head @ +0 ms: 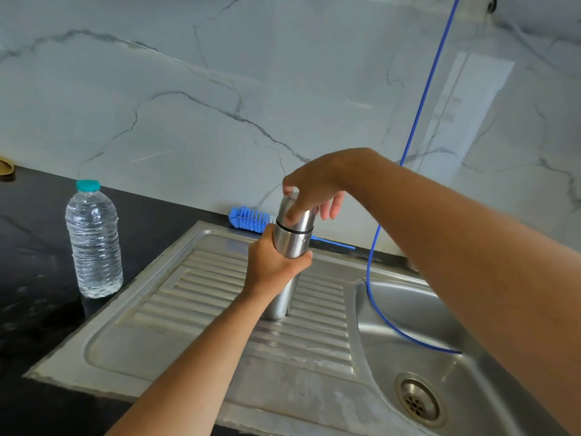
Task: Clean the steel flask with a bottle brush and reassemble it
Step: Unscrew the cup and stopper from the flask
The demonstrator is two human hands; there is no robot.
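**Flask held upright on the sink's draining board**

A grey-veined marble wall (220, 105) backs a black counter (37, 247) with a steel sink (393, 297) set into it. The ribbed draining board (204, 297) takes up the left part of the sink, and the basin with its drain (416, 399) lies at the right.

The steel flask (290, 243) stands upright on the draining board, near its back edge. The left hand (273, 265) is wrapped around the flask's body just below a dark ring, fingers curled round it. The right hand (311, 191) comes down from above and grips the cap (290, 209), with thumb and fingers curled over its sides. The cap sits on top of the flask; whether it is fully screwed down cannot be told.

A blue bottle brush (250, 219) lies behind the flask along the foot of the wall, its handle partly hidden by the flask. A clear plastic water bottle (93, 240) with a teal cap stands on the counter to the left, just beside the sink edge. A thin blue hose (421, 105) hangs down the wall and ends in the basin.
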